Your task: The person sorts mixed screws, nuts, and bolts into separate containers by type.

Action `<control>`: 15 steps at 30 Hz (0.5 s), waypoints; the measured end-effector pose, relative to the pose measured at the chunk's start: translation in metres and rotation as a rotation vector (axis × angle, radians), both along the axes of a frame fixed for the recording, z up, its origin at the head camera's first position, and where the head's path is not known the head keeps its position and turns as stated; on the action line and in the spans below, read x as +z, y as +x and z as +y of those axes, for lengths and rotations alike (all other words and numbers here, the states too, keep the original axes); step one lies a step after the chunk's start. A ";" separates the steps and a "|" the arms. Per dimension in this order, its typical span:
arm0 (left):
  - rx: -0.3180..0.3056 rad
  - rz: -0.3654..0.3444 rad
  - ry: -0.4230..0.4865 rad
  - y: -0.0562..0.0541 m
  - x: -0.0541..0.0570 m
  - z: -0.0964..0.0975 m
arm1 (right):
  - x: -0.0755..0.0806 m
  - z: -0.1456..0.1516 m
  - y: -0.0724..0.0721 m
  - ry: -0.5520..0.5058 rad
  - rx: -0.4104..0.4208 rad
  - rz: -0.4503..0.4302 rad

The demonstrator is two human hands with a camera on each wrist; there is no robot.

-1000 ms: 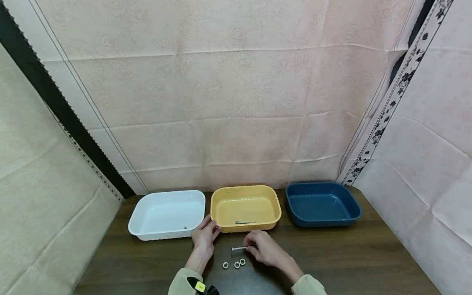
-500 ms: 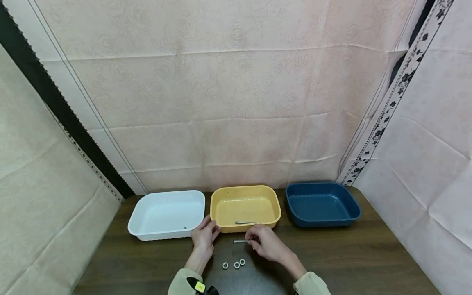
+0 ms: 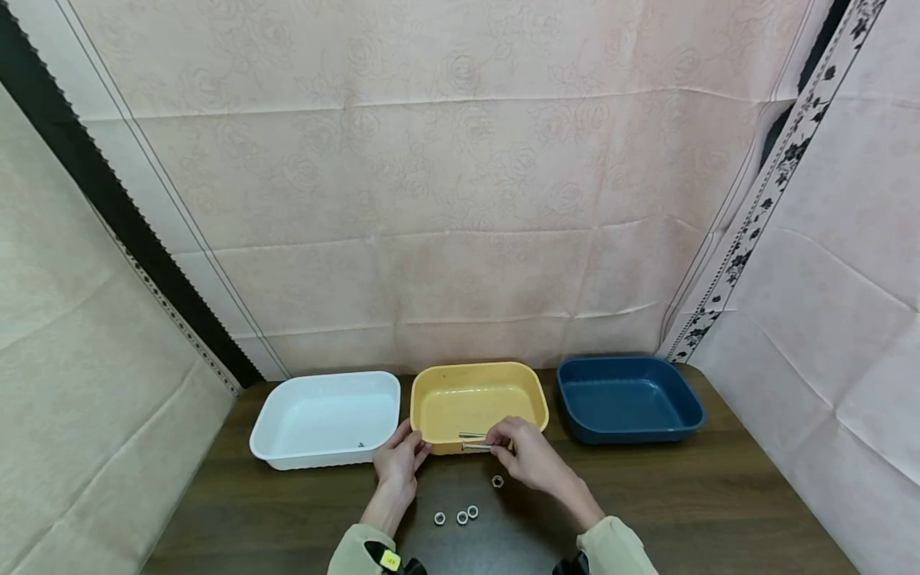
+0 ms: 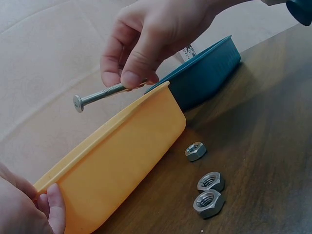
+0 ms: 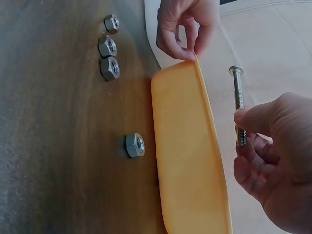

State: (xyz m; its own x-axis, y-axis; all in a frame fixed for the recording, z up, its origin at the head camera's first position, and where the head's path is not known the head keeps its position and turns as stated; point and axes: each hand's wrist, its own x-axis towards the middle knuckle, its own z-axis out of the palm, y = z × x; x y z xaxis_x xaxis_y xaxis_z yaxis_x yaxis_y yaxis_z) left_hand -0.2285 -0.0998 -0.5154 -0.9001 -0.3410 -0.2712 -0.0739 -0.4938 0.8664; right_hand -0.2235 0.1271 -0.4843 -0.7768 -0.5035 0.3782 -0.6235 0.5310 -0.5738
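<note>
Pinches a bolt (image 5: 238,92) between thumb and fingers of the right hand (image 3: 530,457), by the threaded end, head free and pointing left. Holds it above the front rim of the yellow tray (image 3: 474,399), roughly in line with that rim. Grips the yellow tray at its front left corner with the left hand (image 3: 397,465), thumb and fingers close together on the rim. Has at least one thin metal piece (image 3: 471,435) inside the yellow tray, near the front, partly hidden by the right hand.

Has four nuts (image 5: 109,69) on the wooden table (image 3: 647,503) before the yellow tray: two touching or nearly so, one just left of that pair, one apart and nearer the tray. Has a white tray (image 3: 327,415) just beside on the left, with a dark speck (image 3: 361,444) inside, too small to make out, and a blue tray (image 3: 625,399) just beside on the right. Wears pale green sleeves (image 3: 616,549), plus a yellow tag (image 3: 390,559) at the left wrist. Faces a pale, creased cloth (image 3: 460,200) behind the trays.
</note>
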 end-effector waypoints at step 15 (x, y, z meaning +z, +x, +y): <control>0.002 -0.012 -0.003 0.001 0.000 0.001 | 0.002 0.000 -0.013 0.013 -0.044 0.019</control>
